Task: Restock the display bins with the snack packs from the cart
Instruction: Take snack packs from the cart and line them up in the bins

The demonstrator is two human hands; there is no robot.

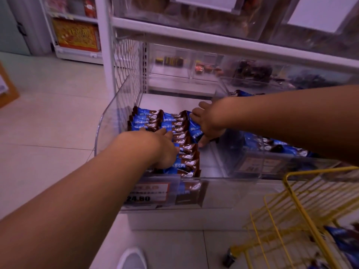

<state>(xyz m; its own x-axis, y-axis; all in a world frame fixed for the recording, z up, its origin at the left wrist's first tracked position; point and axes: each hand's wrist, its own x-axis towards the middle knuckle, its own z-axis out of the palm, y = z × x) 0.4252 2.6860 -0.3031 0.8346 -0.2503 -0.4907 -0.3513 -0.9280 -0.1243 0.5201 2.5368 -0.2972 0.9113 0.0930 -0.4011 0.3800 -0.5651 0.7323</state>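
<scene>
Two rows of snack packs [174, 136] already fill the clear bin [108, 121], so while your left hand [165, 150] presses them flat with straight fingers, slide the blue pack [195, 131] your right hand [208, 121] grips upright beside them.

Pale glossy tiled floor [48, 121], white rounded shoe toe [133, 258] below the hands, red-and-gold printed box [76, 34] on a far-left shelf, brown cardboard carton [6, 88] at the left edge
</scene>
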